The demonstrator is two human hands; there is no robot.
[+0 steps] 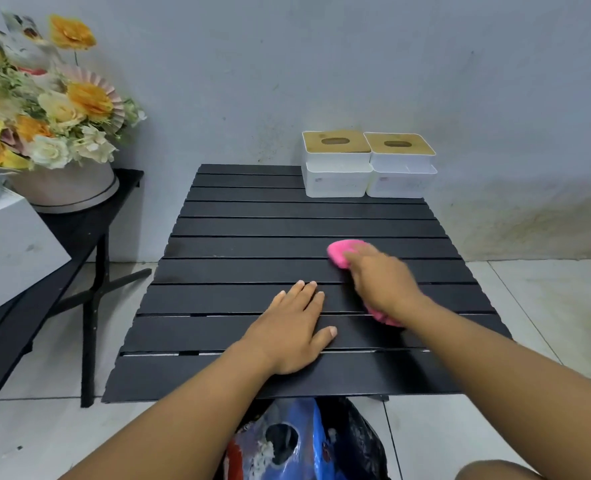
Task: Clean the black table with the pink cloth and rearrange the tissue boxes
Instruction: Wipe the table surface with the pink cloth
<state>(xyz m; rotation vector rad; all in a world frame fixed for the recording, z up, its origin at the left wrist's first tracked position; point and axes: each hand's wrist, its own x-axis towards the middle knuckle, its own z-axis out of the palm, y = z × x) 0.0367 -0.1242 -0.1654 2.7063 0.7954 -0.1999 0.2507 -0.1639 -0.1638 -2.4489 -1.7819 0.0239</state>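
Observation:
A low black slatted table [238, 223] stands against the grey wall. My right hand [382, 282] lies on top of the pink cloth [341, 252] on the table's right half; the cloth shows beyond my fingers and under my wrist. The hand is blurred, so its fingers are hard to read. My left hand [292, 327] rests flat on the slats near the table's middle, fingers straight. Two white tissue boxes with wooden lids stand side by side at the table's far right corner: the left tissue box [337, 164] and the right tissue box [401, 166].
A black side table [79, 230] on the left carries a flower arrangement [48, 109] in a round pot and a white box [10, 251]. A blue and black plastic bag [304, 441] lies on the tiled floor at the table's near edge.

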